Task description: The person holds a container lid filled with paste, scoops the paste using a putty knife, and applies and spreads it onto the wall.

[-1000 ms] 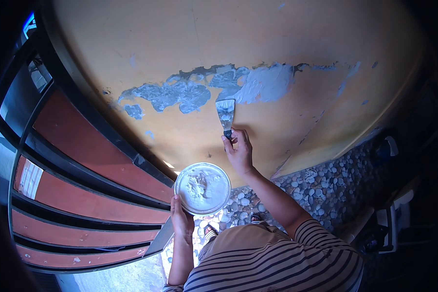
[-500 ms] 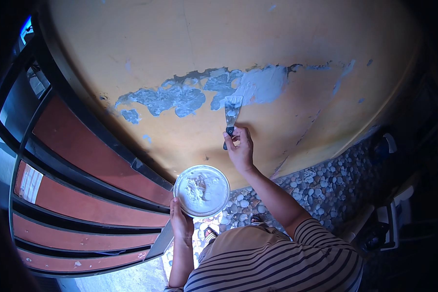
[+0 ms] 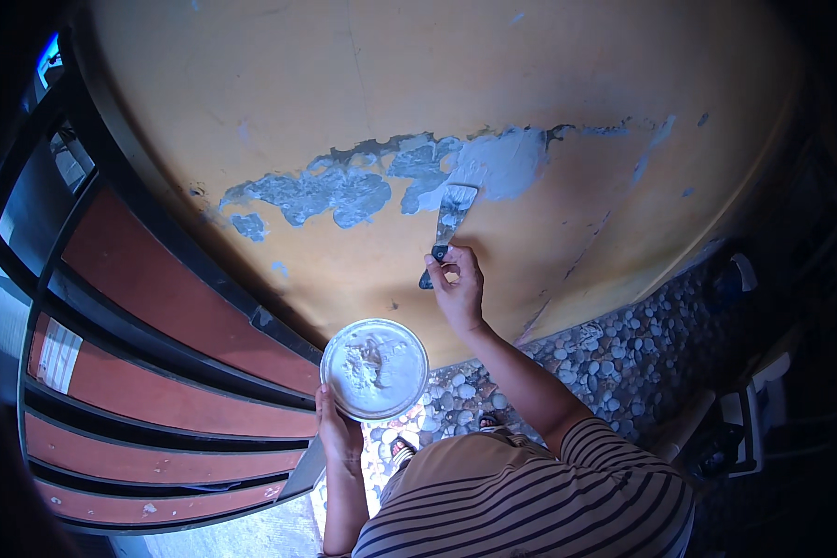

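A putty knife (image 3: 452, 216) with a dark handle is pinched in my right hand (image 3: 459, 290), its blade tip at the lower edge of a fresh white filler patch (image 3: 507, 163) on the yellowish wall (image 3: 363, 251). Some white filler shows on the blade. Left of that patch, bare grey areas (image 3: 330, 193) with ragged edges run across the wall. My left hand (image 3: 340, 430) holds a round tub (image 3: 402, 409) by its side and lower rim, near the wall. Inside the tub lies lumpy white filler (image 3: 372, 365).
A dark metal gate with reddish panels (image 3: 177, 279) stands close on the left. Round pebbles (image 3: 614, 363) cover the floor below the wall, where my feet (image 3: 402, 448) stand. A white object like a chair (image 3: 749, 428) sits in shadow at the right.
The putty knife's blade has swung slightly to the right, tilting the handle end left. The tub and my left hand have shifted a little left and down.
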`<state>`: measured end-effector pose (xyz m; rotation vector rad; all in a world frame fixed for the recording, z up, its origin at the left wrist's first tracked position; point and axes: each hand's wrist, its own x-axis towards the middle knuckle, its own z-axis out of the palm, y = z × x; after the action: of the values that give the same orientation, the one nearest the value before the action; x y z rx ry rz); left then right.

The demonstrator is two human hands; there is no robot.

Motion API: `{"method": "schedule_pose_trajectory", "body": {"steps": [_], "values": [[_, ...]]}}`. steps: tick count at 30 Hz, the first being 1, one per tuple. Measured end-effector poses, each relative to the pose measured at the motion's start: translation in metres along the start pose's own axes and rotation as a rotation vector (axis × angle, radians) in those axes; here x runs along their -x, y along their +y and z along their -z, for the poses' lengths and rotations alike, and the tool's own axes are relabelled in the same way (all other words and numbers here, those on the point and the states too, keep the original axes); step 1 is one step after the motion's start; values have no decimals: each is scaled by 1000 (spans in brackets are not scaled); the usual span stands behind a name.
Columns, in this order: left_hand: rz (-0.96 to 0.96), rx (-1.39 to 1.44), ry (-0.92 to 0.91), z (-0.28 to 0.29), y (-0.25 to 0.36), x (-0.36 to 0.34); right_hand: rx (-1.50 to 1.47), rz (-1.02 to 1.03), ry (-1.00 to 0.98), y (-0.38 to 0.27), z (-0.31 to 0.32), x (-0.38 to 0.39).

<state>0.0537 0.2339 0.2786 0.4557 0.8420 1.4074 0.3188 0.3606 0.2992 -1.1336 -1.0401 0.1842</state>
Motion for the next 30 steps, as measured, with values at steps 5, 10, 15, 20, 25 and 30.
{"method": "schedule_pose_trajectory", "body": {"steps": [5, 10, 15, 20, 25, 30], "values": [[-2, 14, -3, -7, 4, -2, 42, -51, -84, 6, -3, 0], [-70, -6, -3, -8, 10, 0, 25, 6, -256, 4, 9, 10], [-64, 11, -7, 5, 14, -8, -33, -59, -67, 0, 10, -16], [-57, 8, 8, -6, 8, -8, -19, -93, -22, 3, -1, -22], [-63, 26, -9, -11, 7, -3, -79, -60, -219, -7, 7, 1], [-67, -14, 15, -21, 9, 3, -114, -114, -26, -14, 24, -34]]}}
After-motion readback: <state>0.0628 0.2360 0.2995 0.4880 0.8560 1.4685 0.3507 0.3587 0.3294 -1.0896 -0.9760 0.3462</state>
